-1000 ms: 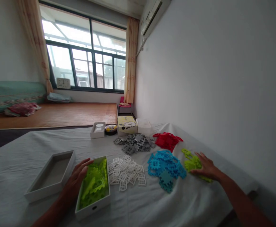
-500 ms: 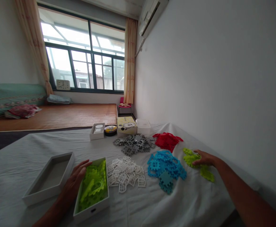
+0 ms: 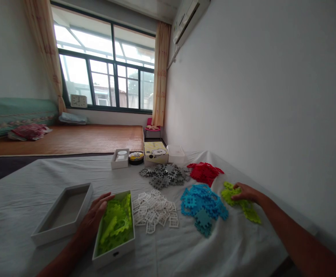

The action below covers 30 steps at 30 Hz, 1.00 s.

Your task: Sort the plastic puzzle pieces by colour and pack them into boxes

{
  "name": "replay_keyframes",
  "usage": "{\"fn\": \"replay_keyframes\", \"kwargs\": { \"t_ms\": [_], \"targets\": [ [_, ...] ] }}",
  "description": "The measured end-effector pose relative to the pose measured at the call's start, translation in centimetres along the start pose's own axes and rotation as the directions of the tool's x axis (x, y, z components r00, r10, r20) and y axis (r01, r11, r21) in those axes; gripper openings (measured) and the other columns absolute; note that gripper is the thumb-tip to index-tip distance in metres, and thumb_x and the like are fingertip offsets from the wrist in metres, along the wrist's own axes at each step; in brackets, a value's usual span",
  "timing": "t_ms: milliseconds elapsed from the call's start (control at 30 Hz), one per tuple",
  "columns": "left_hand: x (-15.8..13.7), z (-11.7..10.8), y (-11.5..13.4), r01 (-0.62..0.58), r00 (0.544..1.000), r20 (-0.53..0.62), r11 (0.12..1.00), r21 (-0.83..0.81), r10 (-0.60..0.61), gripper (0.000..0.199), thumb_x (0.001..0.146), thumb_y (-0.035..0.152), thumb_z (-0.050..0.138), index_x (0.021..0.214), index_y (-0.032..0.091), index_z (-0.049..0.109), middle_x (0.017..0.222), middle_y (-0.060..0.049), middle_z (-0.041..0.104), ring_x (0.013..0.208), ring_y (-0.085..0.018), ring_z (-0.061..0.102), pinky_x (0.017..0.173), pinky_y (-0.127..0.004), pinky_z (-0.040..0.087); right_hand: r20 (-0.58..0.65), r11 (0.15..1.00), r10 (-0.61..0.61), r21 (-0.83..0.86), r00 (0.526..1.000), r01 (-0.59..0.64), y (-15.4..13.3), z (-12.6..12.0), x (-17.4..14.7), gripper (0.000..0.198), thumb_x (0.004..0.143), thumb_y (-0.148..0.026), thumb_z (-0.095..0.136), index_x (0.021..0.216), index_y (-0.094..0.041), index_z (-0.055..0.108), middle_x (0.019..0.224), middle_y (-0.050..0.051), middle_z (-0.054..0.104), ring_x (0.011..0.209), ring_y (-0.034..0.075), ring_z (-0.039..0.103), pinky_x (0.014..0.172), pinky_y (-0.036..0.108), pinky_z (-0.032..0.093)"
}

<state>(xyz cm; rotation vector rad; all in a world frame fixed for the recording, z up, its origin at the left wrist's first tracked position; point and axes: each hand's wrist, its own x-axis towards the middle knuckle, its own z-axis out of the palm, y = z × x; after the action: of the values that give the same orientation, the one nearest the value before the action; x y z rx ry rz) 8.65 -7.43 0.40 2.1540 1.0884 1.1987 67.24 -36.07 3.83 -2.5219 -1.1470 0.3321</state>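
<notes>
Lime-green interlocking plastic building pieces (image 3: pixel 114 221) fill a white open box (image 3: pixel 113 254) at the lower left. Along the box's left wall lies my left hand (image 3: pixel 94 213), fingers stretched out and fingertips over the rim. Far to the right, my right hand (image 3: pixel 245 193) has its thumb and fingers curled round lime-green pieces (image 3: pixel 228 194) on the cloth. Another part of that green pile (image 3: pixel 251 214) lies below the hand. Blue pieces (image 3: pixel 202 202) form a heap just left of it, and red pieces (image 3: pixel 205 173) are heaped behind.
White window-like pieces (image 3: pixel 156 209) and grey pieces (image 3: pixel 166 175) lie mid-table. A white box part (image 3: pixel 64 211) is at left. Behind stand a small white box (image 3: pixel 120 163), a round tin (image 3: pixel 136 158), a yellow box (image 3: pixel 155 153) and a clear container (image 3: pixel 176 154). A wall (image 3: pixel 257 96) borders the right.
My right thumb and fingers have drawn slightly closer together around the green pieces. My left hand stays at the box. The whole view has shifted a little.
</notes>
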Motion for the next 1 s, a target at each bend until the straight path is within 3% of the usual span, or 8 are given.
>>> {"fn": "replay_keyframes", "kwargs": {
  "t_ms": [367,467,567,633,733,833,900,1000],
  "targets": [
    [0.0,0.2,-0.2,0.049,0.997,0.067,0.992,-0.118,-0.041,0.053,0.086,0.058,0.035,0.108,0.021,0.067,0.127,-0.008,0.057,0.122,-0.026,0.05,0.109,-0.045,0.033,-0.094,0.999,0.035,-0.018,0.995,-0.037,-0.7,-1.0,-0.2,0.045,0.053,-0.053,0.069,0.079,-0.016,0.065,0.077,0.007,0.069,0.076,0.026,0.065,0.063,0.032,0.049],
    [-0.3,0.4,-0.2,0.058,0.997,0.052,0.988,-0.144,-0.05,0.051,0.087,0.056,0.035,0.107,0.021,0.066,0.127,-0.007,0.057,0.122,-0.025,0.05,0.11,-0.044,0.034,-0.117,0.999,0.035,0.038,0.993,-0.031,-3.5,-2.2,0.2,0.045,0.054,-0.052,0.067,0.08,-0.016,0.062,0.069,0.006,0.066,0.067,0.024,0.063,0.055,0.029,0.046],
    [-0.8,0.5,0.4,0.066,0.997,0.06,0.982,-0.175,-0.056,0.049,0.09,0.051,0.032,0.108,0.02,0.066,0.127,-0.007,0.056,0.122,-0.022,0.049,0.11,-0.04,0.034,-0.059,0.98,-0.135,0.142,0.989,0.142,-10.6,-1.9,0.6,0.041,0.057,-0.05,0.066,0.081,-0.017,0.061,0.07,0.007,0.066,0.065,0.021,0.062,0.052,0.026,0.044],
    [-1.1,0.5,0.9,0.075,0.996,0.051,0.978,-0.197,-0.066,0.047,0.092,0.046,0.03,0.108,0.019,0.066,0.127,-0.007,0.056,0.123,-0.021,0.049,0.111,-0.039,0.033,-0.005,0.927,-0.332,0.181,0.943,0.328,-17.5,-0.3,0.0,0.039,0.06,-0.047,0.067,0.085,-0.018,0.061,0.076,0.006,0.068,0.066,0.019,0.061,0.054,0.025,0.044],
    [-1.3,0.5,1.3,0.079,0.997,0.043,0.97,-0.23,-0.072,0.045,0.093,0.043,0.03,0.108,0.019,0.066,0.126,-0.008,0.057,0.122,-0.02,0.049,0.11,-0.038,0.033,0.069,0.822,-0.562,0.157,0.824,0.547,-28.7,3.3,-2.8,0.037,0.063,-0.042,0.066,0.09,-0.019,0.061,0.069,0.001,0.065,0.059,0.016,0.057,0.051,0.023,0.042],
    [-1.5,0.5,1.3,0.074,0.997,0.042,0.963,-0.261,-0.066,0.045,0.095,0.04,0.028,0.11,0.018,0.064,0.127,-0.009,0.056,0.124,-0.02,0.047,0.111,-0.038,0.032,0.135,0.676,-0.736,0.12,0.663,0.727,-38.1,7.5,-6.0,0.036,0.063,-0.037,0.068,0.094,-0.019,0.063,0.071,0.0,0.065,0.06,0.014,0.056,0.053,0.022,0.041],
    [-1.7,0.5,1.2,0.075,0.997,0.047,0.958,-0.277,-0.065,0.046,0.096,0.04,0.026,0.112,0.017,0.063,0.127,-0.009,0.055,0.125,-0.02,0.046,0.111,-0.038,0.031,0.172,0.62,-0.78,0.079,0.602,0.781,-42.3,10.1,-7.3,0.036,0.062,-0.033,0.069,0.095,-0.019,0.064,0.073,0.001,0.067,0.063,0.016,0.057,0.056,0.023,0.041],
    [-1.7,0.5,1.1,0.086,0.996,0.046,0.947,-0.308,-0.076,0.046,0.096,0.04,0.025,0.115,0.017,0.061,0.127,-0.01,0.054,0.125,-0.019,0.045,0.111,-0.039,0.031,0.211,0.576,-0.805,0.05,0.555,0.816,-45.4,13.1,-7.7,0.044,0.059,-0.034,0.074,0.099,-0.019,0.066,0.082,0.004,0.069,0.075,0.02,0.061,0.065,0.026,0.044]
  ]
}}
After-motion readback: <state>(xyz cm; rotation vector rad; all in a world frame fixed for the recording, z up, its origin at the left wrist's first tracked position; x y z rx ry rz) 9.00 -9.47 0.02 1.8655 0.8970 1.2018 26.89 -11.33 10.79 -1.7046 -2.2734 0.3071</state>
